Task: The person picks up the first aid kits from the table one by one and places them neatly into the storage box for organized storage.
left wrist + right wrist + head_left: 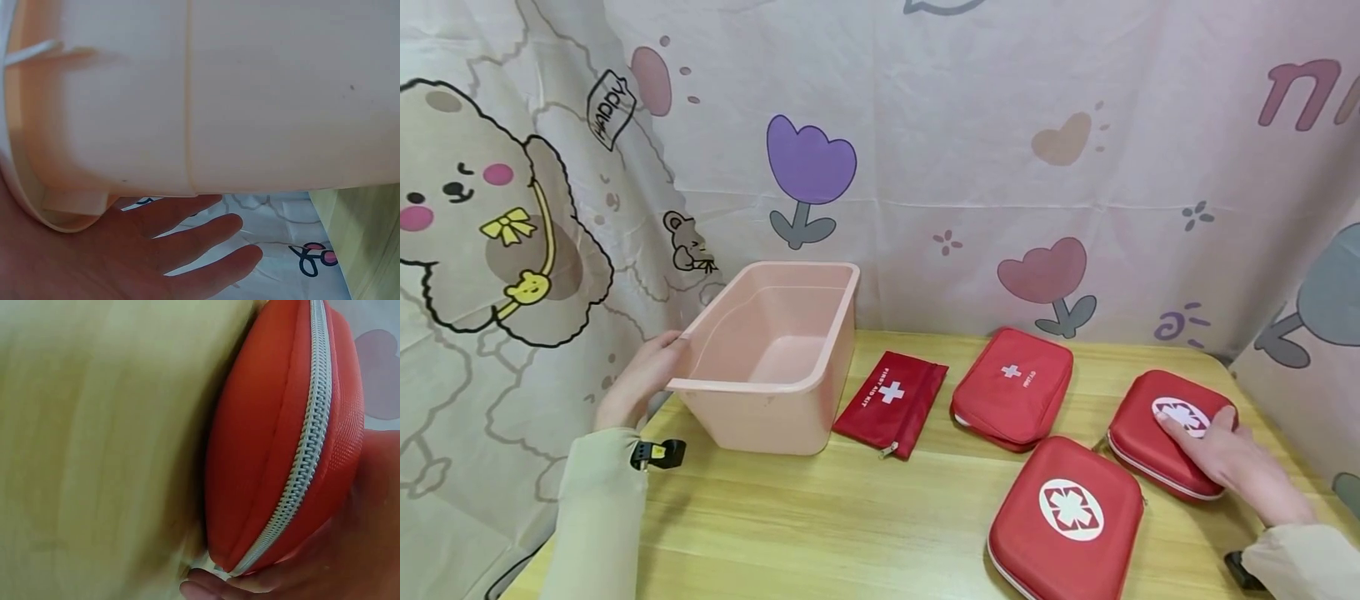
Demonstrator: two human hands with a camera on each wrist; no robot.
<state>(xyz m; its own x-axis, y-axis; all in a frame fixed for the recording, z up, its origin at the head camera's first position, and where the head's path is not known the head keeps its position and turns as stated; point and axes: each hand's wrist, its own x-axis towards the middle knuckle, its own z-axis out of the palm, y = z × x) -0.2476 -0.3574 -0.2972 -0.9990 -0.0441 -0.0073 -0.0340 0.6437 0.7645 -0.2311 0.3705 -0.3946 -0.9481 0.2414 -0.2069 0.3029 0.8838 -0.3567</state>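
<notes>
I am resting the left hand (643, 375), fingers extended, against the pink bin (760, 421) at the table's (850, 517) left edge. The right hand's (1232, 458) fingers are grasping a red case (1152, 440) near the right edge; pouch (891, 404), soft bag (1017, 387) and second case (1070, 512) are lying between.

The tub (760, 421) is pale pink, the pouch (889, 406) and three cases (1141, 433) are red with white emblems, the counter (820, 521) yellowish wood-grained, and the curtain (925, 125) is flower-patterned.
</notes>
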